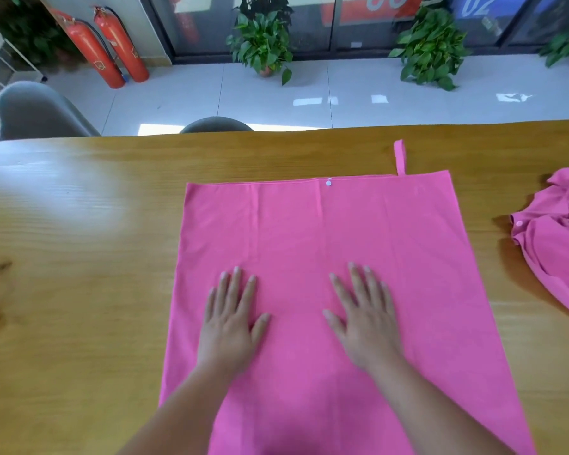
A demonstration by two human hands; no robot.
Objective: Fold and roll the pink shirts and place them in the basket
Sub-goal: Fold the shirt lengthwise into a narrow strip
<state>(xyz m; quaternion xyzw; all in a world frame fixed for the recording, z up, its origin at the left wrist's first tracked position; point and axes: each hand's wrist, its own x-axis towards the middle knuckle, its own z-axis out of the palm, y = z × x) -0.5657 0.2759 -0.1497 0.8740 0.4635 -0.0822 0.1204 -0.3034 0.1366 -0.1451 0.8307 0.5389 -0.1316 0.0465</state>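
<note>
**Pressing the folded shirt flat before the roll**

Both my hands lie palm-down on the pink shirt [326, 244] that fills the centre of the frame. My left hand [232, 320] sits left of the middle and my right hand [363, 318] right of it, fingers straight and a little spread. Neither one grips anything; they only press on the cloth. I hold them this way, I think, to smooth the fabric and keep the long rectangle flat and square, so it will roll evenly.

The shirt lies on the wooden table [79, 257] with its far edge straight across the upper middle of the frame. A white button [328, 183] shows on that edge, and a narrow pink strap [399, 157] sticks up past it. I judge the folding done or nearly so, and the rolling not yet begun.

A second pink shirt [559, 238] lies crumpled at the right edge of the frame, well apart from my hands and probably waiting its turn.

Some things stay out of sight. The near end of the flat shirt runs off the bottom of the frame, so I cannot tell how long it is. The crumpled shirt is cut off on the right. I see no basket anywhere in the frame. How the sleeves are tucked under the top layer is hidden.
</note>
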